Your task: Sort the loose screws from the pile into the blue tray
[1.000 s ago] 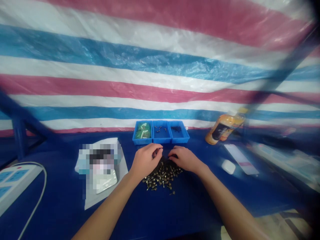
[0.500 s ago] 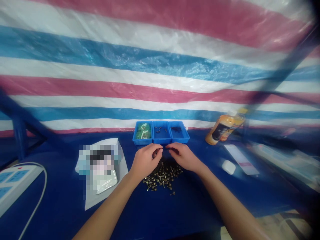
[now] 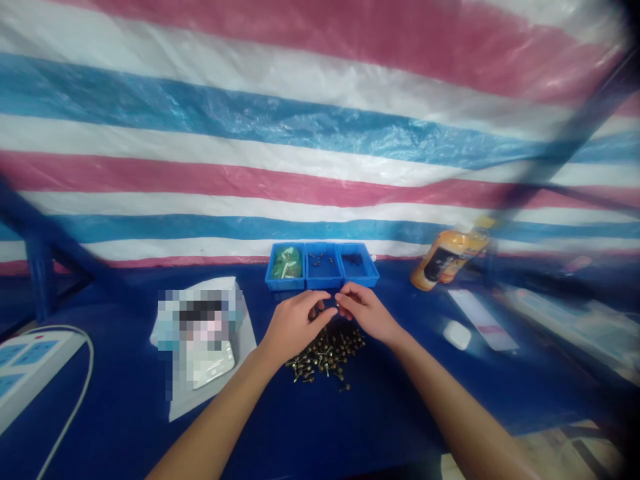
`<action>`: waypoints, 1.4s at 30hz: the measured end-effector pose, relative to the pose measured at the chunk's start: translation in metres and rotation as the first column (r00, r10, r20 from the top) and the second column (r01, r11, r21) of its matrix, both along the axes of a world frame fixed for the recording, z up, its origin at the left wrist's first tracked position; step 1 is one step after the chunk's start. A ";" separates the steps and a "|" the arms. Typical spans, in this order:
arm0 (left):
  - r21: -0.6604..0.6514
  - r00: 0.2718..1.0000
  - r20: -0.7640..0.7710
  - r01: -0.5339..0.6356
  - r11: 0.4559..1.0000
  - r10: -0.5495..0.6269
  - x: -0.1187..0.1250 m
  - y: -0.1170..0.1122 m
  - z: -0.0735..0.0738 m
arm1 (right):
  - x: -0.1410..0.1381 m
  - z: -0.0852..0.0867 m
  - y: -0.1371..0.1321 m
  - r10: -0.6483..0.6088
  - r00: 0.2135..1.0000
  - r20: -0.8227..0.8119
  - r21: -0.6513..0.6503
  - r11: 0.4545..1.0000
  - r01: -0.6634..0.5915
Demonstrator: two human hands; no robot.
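My left hand (image 3: 300,325) is above the pile of small brass-coloured screws (image 3: 325,357), its thumb and forefinger apart and nothing visible between them. Close beside it, my right hand (image 3: 369,312) pinches with thumb and forefinger. A tiny bright speck shows at those fingertips, too small to name. Just beyond the hands stand three blue bins in a row. Green plastic packing and pale pieces fill the left bin (image 3: 271,273). A few small screws lie in the middle bin (image 3: 320,274), and small dark pieces in the right bin (image 3: 364,272).
On the left are a power strip (image 3: 40,373) with a white cable and a white sheet (image 3: 185,405) carrying a partly blurred package. To the right stand a bottle of orange drink (image 3: 445,257), a small white case (image 3: 457,335) and a phone (image 3: 483,320). A striped tarp (image 3: 300,160) hangs behind.
My left thumb and forefinger have spread apart. My right hand has shifted slightly left, toward the left fingertips. The bins and screw pile look unchanged.
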State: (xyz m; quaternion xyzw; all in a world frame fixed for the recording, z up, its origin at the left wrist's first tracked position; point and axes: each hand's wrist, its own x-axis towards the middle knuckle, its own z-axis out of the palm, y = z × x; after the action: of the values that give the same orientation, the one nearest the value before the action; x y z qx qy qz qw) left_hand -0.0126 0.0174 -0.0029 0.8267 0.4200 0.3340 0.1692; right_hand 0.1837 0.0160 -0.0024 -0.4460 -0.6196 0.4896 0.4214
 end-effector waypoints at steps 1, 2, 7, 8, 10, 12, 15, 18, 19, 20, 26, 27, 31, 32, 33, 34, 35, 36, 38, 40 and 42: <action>-0.004 1.000 -0.003 0.008 1.000 -0.008 0.001 0.000 0.000 | -0.002 -0.002 0.000 0.006 1.000 -0.009 0.002 1.000 -0.006; -0.008 1.000 -0.003 0.014 1.000 -0.014 0.001 0.000 -0.001 | -0.005 -0.004 -0.001 0.010 1.000 -0.020 0.002 1.000 -0.010; 0.012 0.999 0.039 0.014 1.000 -0.015 0.001 0.001 -0.004 | -0.017 -0.011 -0.002 -0.008 0.998 -0.068 -0.040 0.999 0.005; 0.017 0.999 0.050 0.010 1.000 -0.011 0.001 0.002 -0.004 | -0.018 -0.011 -0.002 -0.011 0.997 -0.078 -0.049 0.999 0.008; 0.016 0.998 0.068 0.007 1.000 -0.008 0.001 0.002 -0.004 | -0.020 -0.012 -0.002 -0.014 0.995 -0.099 -0.063 0.998 0.008; 0.011 0.996 0.086 0.006 1.000 -0.006 0.001 0.002 -0.003 | -0.020 -0.011 -0.003 0.001 0.994 -0.113 -0.068 0.998 -0.009; 0.005 0.995 0.097 0.001 1.000 -0.002 0.001 0.000 -0.001 | -0.021 -0.007 -0.005 0.051 0.989 -0.141 -0.089 0.994 -0.064; 0.011 0.995 0.096 -0.006 1.000 0.005 0.000 -0.002 0.001 | -0.024 -0.004 -0.008 0.078 0.978 -0.195 -0.154 0.982 -0.109; 0.016 0.995 0.103 -0.009 1.000 0.007 -0.001 -0.002 0.001 | -0.024 -0.003 -0.009 0.075 0.974 -0.214 -0.170 0.979 -0.112; 0.021 0.993 0.116 -0.015 1.000 0.013 -0.002 -0.002 0.001 | -0.024 -0.003 -0.009 0.067 0.971 -0.231 -0.179 0.978 -0.110; 0.048 0.973 0.215 -0.102 0.994 0.090 -0.009 0.001 -0.004 | -0.023 -0.010 -0.002 -0.125 0.950 -0.285 -0.203 0.977 0.068; 0.050 0.969 0.224 -0.120 0.992 0.106 -0.010 0.001 -0.004 | -0.022 -0.011 0.000 -0.164 0.951 -0.262 -0.211 0.971 0.109; 0.039 0.959 0.234 -0.175 0.984 0.161 -0.009 0.002 -0.003 | -0.013 -0.010 0.003 -0.261 0.964 -0.049 -0.079 0.963 0.257; 0.033 0.959 0.222 -0.189 0.981 0.177 -0.008 0.002 -0.002 | -0.010 -0.009 0.003 -0.264 0.964 0.042 0.004 0.965 0.264; 0.030 0.960 0.205 -0.203 0.979 0.193 -0.007 0.002 -0.001 | -0.006 -0.007 0.003 -0.250 0.956 0.153 0.092 0.967 0.238; 0.030 0.960 0.185 -0.218 0.976 0.209 -0.006 0.002 0.000 | -0.002 -0.005 0.002 -0.219 0.936 0.276 0.163 0.970 0.179; 0.032 0.961 0.166 -0.229 0.973 0.221 -0.006 0.002 0.001 | 0.002 -0.004 0.001 -0.172 0.903 0.393 0.211 0.973 0.093; 0.036 0.961 0.153 -0.238 0.971 0.230 -0.005 0.002 0.001 | 0.006 -0.002 0.001 -0.124 0.863 0.489 0.246 0.969 0.000; 0.042 0.963 0.134 -0.240 0.970 0.232 -0.004 0.003 0.001 | 0.012 0.000 0.000 -0.048 0.775 0.630 0.275 0.947 -0.165; 0.042 0.970 0.112 -0.224 0.974 0.218 -0.003 0.004 0.001 | 0.017 0.000 0.001 0.023 0.698 0.715 0.259 0.919 -0.296; 0.035 0.976 0.090 -0.205 0.978 0.201 -0.003 0.004 0.001 | 0.020 -0.002 0.003 0.083 0.652 0.753 0.228 0.898 -0.378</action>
State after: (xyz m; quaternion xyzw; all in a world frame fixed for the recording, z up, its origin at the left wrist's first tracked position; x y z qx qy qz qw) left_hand -0.0152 0.0211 -0.0018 0.7680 0.4871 0.3938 0.1338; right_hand 0.2034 0.0186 -0.0042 -0.4324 -0.8670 0.1984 0.1487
